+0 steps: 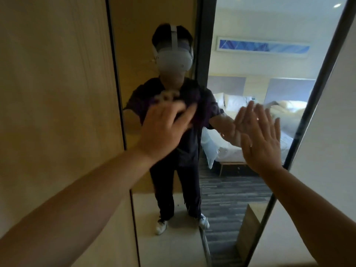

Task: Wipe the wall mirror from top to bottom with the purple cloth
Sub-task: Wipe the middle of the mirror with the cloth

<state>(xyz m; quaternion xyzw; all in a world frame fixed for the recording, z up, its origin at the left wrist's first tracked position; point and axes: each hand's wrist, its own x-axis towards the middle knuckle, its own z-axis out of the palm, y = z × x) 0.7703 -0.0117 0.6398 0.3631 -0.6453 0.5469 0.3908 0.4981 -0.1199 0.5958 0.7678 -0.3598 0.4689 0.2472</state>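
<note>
I saw left hand (163,130) pressed on wall mirror (240,122) near centre, fingers curled, probably over purple cloth (194,101) at its 1 o'clock, blurred. Right hand (262,143) at 3 o'clock, fingers spread flat on glass.

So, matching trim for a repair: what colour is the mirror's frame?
Black or very dark, a thin edge around the mirror's frame, clearest in the head view.

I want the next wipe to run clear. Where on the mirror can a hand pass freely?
Free glass: the mirror below both hands down to its bottom edge, and above them. Crowded: mid-height, where the left hand presses the purple cloth and the right hand lies flat.
</note>
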